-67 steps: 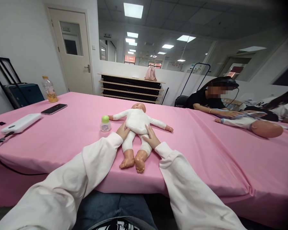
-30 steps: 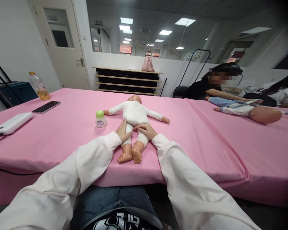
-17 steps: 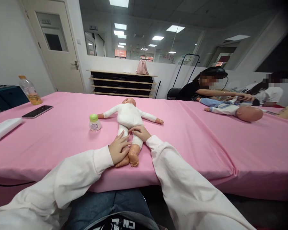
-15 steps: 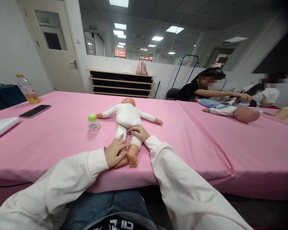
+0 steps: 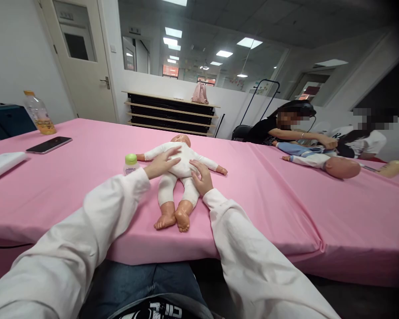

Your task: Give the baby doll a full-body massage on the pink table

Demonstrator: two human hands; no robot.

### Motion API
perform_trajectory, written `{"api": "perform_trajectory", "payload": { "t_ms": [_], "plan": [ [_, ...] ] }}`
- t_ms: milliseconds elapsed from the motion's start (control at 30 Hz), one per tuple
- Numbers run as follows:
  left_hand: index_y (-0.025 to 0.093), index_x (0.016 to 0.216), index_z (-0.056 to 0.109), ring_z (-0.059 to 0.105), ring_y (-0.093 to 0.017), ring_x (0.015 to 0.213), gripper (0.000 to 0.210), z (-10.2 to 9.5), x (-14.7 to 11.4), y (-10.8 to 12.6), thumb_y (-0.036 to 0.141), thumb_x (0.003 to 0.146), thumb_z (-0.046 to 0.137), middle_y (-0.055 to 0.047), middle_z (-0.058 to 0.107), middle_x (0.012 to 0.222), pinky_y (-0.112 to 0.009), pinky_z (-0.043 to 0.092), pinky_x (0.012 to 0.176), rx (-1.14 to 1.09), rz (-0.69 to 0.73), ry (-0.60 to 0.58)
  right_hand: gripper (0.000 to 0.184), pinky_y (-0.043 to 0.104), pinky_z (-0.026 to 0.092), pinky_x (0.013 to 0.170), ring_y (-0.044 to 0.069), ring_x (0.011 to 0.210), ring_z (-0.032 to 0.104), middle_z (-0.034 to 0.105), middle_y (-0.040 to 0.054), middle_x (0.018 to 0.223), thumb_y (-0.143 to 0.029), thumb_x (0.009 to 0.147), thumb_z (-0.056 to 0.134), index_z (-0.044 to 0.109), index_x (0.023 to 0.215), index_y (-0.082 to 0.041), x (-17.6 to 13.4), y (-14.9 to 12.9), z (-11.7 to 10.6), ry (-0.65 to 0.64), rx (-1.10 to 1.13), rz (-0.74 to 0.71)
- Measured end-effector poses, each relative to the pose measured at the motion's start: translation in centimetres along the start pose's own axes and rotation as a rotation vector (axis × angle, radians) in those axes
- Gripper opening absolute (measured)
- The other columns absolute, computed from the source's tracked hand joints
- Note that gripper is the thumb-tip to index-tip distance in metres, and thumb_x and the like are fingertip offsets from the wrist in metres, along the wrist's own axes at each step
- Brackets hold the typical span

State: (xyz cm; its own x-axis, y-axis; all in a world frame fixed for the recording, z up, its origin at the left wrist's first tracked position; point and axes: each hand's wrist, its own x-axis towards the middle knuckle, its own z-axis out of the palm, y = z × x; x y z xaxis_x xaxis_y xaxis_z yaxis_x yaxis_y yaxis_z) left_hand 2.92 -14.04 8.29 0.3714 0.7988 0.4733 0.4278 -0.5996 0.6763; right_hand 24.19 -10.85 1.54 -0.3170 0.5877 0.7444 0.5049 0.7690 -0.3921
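A baby doll (image 5: 174, 186) with a white cloth body lies on its back, feet toward me and arms spread. My left hand (image 5: 162, 162) is open, fingers stretched over the left side of its belly. On the other side, my right hand (image 5: 201, 176) is open too, fingers spread at the doll's waist. Whether the fingers press on the cloth or hover just above it, I cannot tell. Just left of my left wrist stands a small bottle (image 5: 131, 164) with a green cap, its lower part hidden by my sleeve.
A pink cloth (image 5: 252, 208) covers the table. At left are a phone (image 5: 49, 145), a drink bottle (image 5: 41, 116) and a white pack (image 5: 5, 165). Across the table at right, a person (image 5: 286, 124) handles another doll (image 5: 319, 158), beside a second person (image 5: 365, 133).
Both my hands have moved up from the doll's legs to its belly and waist. Its feet are now uncovered. The view has shifted slightly.
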Motion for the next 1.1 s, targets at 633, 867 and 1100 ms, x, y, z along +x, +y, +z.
{"api": "perform_trajectory", "payload": {
  "t_ms": [633, 867, 1100],
  "plan": [
    [0.017, 0.135, 0.045, 0.028, -0.023, 0.138, 0.055, 4.1, -0.7, -8.2, 0.026, 0.081, 0.052, -0.008, 0.038, 0.145, -0.043, 0.021, 0.114, 0.263, 0.008, 0.019, 0.03, 0.057, 0.016, 0.112, 0.029, 0.138, 0.027, 0.042, 0.0075, 0.143, -0.032, 0.083, 0.056, 0.068, 0.109, -0.025, -0.6, -1.3, -0.2, -0.509, -0.009, -0.003],
    [0.017, 0.128, 0.052, 0.036, -0.023, 0.133, 0.048, 3.9, -0.9, -7.6, 0.025, 0.08, 0.054, -0.008, 0.047, 0.138, -0.042, 0.026, 0.112, 0.295, 0.027, 0.065, 0.029, 0.049, 0.029, 0.109, 0.019, 0.087, 0.066, 0.072, 0.0033, 0.088, -0.036, 0.09, 0.045, 0.07, 0.092, -0.022, -0.5, -3.0, -0.4, -0.447, 0.065, -0.059],
    [0.015, 0.111, 0.063, 0.056, -0.023, 0.109, 0.032, 4.1, -1.1, -6.9, 0.019, 0.082, 0.052, -0.009, 0.062, 0.114, -0.04, 0.042, 0.099, 0.425, 0.11, 0.148, 0.035, 0.043, 0.045, 0.092, 0.024, 0.097, 0.061, 0.068, 0.0086, 0.1, -0.044, 0.09, 0.042, 0.064, 0.105, -0.02, -0.3, -2.3, -0.4, -0.078, 0.017, -0.018]
  ]
}}
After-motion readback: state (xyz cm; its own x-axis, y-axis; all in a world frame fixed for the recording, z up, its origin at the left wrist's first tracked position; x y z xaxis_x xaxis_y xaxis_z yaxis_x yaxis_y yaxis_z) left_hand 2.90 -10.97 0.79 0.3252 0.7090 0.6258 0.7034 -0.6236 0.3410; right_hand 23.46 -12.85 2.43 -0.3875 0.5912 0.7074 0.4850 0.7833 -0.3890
